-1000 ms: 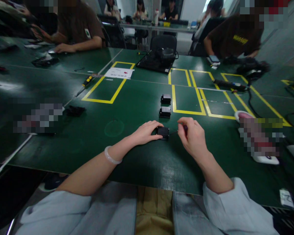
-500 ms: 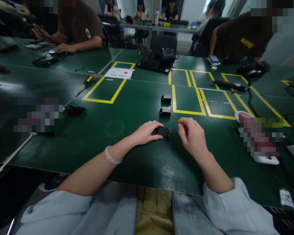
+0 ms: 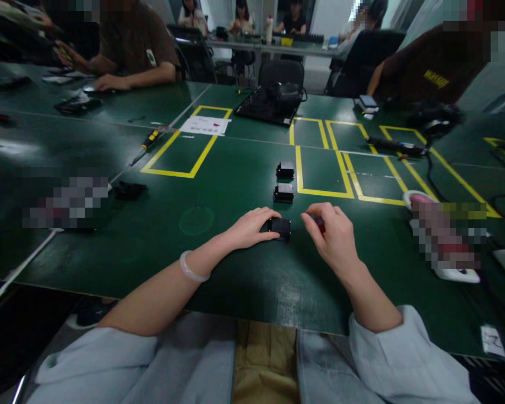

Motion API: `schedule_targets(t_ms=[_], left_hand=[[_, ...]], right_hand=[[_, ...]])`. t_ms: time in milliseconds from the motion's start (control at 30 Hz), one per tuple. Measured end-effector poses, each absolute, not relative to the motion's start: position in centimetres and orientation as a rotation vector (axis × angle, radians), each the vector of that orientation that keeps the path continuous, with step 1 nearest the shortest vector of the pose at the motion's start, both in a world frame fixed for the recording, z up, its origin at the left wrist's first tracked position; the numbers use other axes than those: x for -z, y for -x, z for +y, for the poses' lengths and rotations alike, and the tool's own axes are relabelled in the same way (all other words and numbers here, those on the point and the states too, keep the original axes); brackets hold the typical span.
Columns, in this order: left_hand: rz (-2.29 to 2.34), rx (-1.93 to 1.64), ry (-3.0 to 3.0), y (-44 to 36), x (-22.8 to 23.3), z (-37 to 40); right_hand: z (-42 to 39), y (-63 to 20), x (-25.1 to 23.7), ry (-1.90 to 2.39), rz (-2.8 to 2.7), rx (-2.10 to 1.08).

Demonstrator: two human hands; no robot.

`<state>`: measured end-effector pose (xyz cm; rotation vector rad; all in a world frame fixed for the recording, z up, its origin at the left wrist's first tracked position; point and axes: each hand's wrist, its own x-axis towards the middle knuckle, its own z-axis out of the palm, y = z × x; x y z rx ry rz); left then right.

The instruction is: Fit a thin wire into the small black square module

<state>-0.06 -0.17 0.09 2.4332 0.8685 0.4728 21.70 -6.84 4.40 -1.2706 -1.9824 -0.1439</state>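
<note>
Black block (image 3: 280, 227) stays clamped in the left hand (image 3: 252, 230); the right hand (image 3: 335, 234) grips a dark handle (image 3: 319, 221). The "wassup" shirt (image 3: 429, 70) has shifted right.

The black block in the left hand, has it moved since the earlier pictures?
No, the held black block shows no visible shift in any direction against the yellow tape.

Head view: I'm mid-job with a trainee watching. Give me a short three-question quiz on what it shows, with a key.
1. True or false: the left hand holds a black block.
2. How many similar blocks stand just beyond it? a) one b) two c) four
3. Fill in: the white paper sheet overlaps a rectangle of ___ tape.

Key: 1. True. 2. b. 3. Yellow.
</note>
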Motion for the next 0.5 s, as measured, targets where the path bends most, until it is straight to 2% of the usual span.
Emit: schedule_targets(t_ms=[500], left_hand=[[0.871, -0.471, -2.422, 0.08, -0.08, -0.14]], right_hand=[[-6.56, -21.60, -3.88, 1.205, -1.963, 0.174]])
